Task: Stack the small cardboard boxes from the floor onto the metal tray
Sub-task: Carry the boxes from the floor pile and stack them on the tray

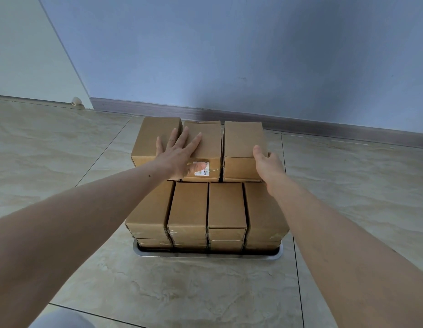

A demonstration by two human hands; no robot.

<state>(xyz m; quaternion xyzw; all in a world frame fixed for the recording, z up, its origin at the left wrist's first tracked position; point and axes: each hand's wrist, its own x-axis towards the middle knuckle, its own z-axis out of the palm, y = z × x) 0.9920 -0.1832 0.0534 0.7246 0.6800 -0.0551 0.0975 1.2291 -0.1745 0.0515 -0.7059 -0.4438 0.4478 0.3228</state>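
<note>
Left hand lies flat, fingers spread and straight, across the tops of two rear boxes: the far-left box and the labelled middle box, thumb down by the white label. Right hand grips the near right corner of the far-right box, thumb on top, fingers curled round the side and mostly hidden.

Metal tray sits on the tiled floor near the wall; only its near rim shows under the load.

Front row: four boxes across, at least two layers, flush and touching; the second from the left is typical. Rear row: three stacks, standing higher than the front row. A narrow gap separates the far-right box from the middle one.

No loose boxes show on the floor in this view; beyond its edges, cannot tell.

Judgement: stacking is near its end. The far-right box looks like the latest placed, being squared up while the left hand steadies its neighbours. Left: close that gap, release, and possibly raise the front row.
</note>
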